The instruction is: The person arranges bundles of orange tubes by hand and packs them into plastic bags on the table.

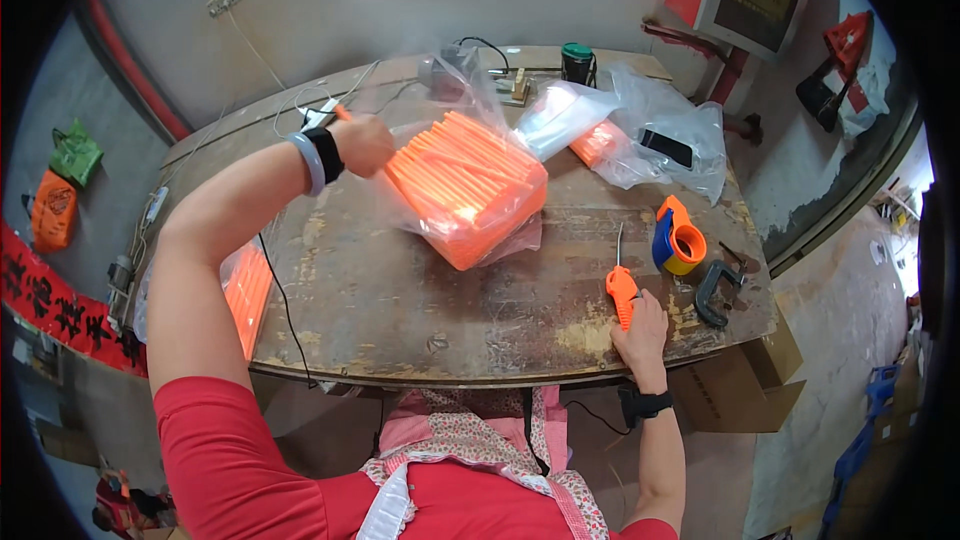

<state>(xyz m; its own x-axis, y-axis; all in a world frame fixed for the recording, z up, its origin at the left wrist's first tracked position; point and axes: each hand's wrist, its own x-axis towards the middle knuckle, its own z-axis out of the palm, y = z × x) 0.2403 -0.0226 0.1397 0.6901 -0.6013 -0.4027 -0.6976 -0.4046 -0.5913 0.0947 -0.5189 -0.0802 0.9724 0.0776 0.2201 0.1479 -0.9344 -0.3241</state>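
Orange rods (462, 172), thin and packed close together, filled a clear plastic bag (528, 225) over the middle of the tabletop (450, 335); whether its underside rested on the wood could not be told. The left hand (363, 144) was at the bag's left edge, its fingers curled closed on an orange piece that jutted out above them; blur hid whether they pinched the film too. Near the right part of the front edge, the right hand (643, 328) lay beside an orange-handled tool (622, 292), its fingers partly bent against the lower handle; how firmly they held it could not be told. The tool's thin metal shaft pointed away from the person.

Bare wood stretched between the bag and the tool, and more ran down to the front edge. Right of the tool the room narrowed: an orange and blue tape dispenser (677, 240) and a dark C-clamp (715, 292) stood near the right edge. Farther back, a black phone (667, 148) lay on crumpled clear plastic. At left, a black cable (284, 305) crossed the wood toward the front edge, just beside another orange bundle (247, 292).
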